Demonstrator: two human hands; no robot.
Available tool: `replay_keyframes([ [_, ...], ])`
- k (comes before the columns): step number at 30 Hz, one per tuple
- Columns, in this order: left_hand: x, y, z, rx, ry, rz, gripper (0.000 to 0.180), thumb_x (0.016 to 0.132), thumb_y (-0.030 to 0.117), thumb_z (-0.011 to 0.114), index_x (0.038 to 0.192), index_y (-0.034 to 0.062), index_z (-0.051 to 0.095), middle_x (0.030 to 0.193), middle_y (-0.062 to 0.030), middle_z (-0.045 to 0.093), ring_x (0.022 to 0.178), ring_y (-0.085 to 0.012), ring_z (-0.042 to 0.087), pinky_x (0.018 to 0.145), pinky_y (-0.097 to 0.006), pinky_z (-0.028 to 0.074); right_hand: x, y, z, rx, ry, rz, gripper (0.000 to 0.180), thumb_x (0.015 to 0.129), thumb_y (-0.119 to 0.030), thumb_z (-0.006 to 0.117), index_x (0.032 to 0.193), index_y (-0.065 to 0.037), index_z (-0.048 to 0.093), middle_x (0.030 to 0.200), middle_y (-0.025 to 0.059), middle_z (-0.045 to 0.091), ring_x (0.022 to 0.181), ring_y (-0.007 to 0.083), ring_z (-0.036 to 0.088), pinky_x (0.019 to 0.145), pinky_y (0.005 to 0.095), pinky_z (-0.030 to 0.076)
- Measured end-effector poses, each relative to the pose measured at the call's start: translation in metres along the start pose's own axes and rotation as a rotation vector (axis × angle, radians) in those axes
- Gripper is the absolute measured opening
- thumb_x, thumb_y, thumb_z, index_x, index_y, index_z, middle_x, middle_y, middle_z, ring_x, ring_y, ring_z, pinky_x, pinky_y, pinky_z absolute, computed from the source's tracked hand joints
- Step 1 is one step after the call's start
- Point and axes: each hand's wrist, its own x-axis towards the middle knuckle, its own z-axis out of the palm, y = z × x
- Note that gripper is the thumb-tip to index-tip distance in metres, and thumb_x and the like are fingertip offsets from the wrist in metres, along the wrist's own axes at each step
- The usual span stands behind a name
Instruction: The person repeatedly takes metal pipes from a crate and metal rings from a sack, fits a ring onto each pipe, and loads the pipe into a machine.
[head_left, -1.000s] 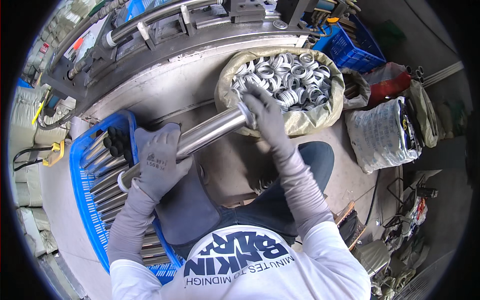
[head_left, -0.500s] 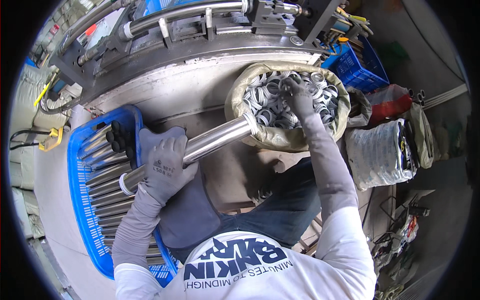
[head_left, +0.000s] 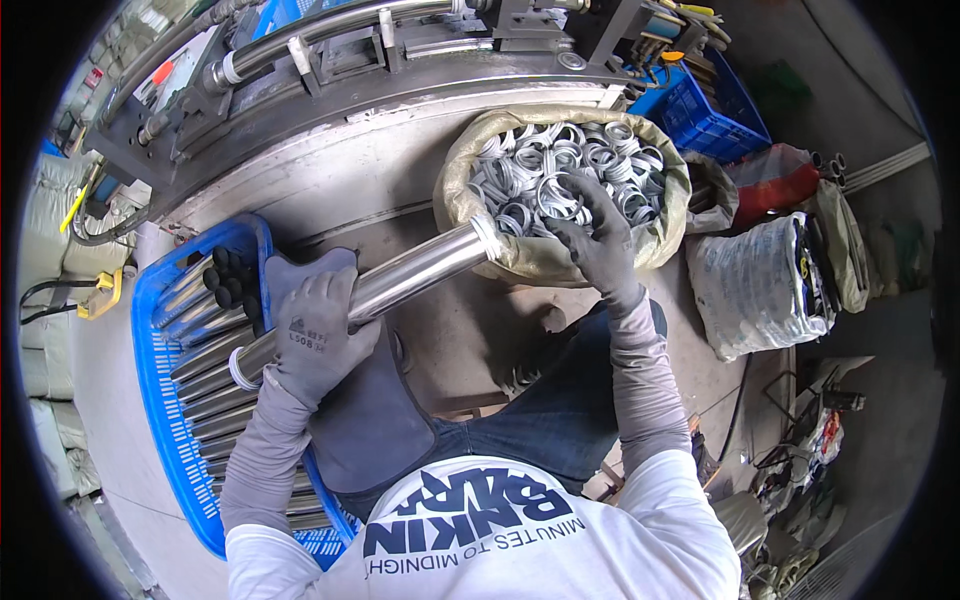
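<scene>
My left hand (head_left: 325, 335), in a grey glove, wraps over a shiny metal tube (head_left: 425, 268) lying aslant above a dark pad (head_left: 375, 430) at my lap. White rings sit at both tube ends, one at the far end (head_left: 487, 236) and one at the near end (head_left: 240, 370). Over an open sack (head_left: 458, 190) filled with grey-white rings, my gloved right hand (head_left: 607, 248) has thumb and fingers curved around a ring (head_left: 541, 200) at its edge. The tube's far end reaches the sack's left rim.
A blue basket (head_left: 150, 350) of metal tubes stands at the left. A machine (head_left: 360, 95) holding a long tube runs along the back. Behind the sack at right stand a blue crate (head_left: 715, 130), a red bag (head_left: 785, 185) and a pale stuffed sack (head_left: 755, 290).
My right hand has drawn back toward me from deep among the rings, with a ring now at its fingers. The left hand keeps its hold on the tube; the whole view has shifted slightly.
</scene>
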Motion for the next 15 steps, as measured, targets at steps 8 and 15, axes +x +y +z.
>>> replay_keyframes([
  [8,0.0,0.0,0.002,0.068,0.079,0.073,0.059,0.075,0.034,0.082,0.123,0.0048,0.063,0.105,-0.0155,0.069,0.1,-0.036,0.067,0.087,-0.048,0.052,-0.003,-0.008,0.008,0.705,0.105,0.321,0.067,0.097,0.003,0.063,0.16,0.003,0.041,0.149,0.013,0.057,0.128,0.0242,0.059,0.111,0.0395,0.051],
  [15,0.003,0.003,0.003,0.08,0.045,0.063,0.058,0.075,0.035,0.081,0.122,0.0057,0.063,0.105,-0.016,0.069,0.101,-0.0361,0.067,0.087,-0.049,0.052,-0.013,-0.004,0.008,1.568,0.01,0.579,0.051,0.109,-0.047,0.056,0.143,-0.009,0.059,0.124,0.0109,0.07,0.12,0.0318,0.066,0.1,0.0458,0.056],
])
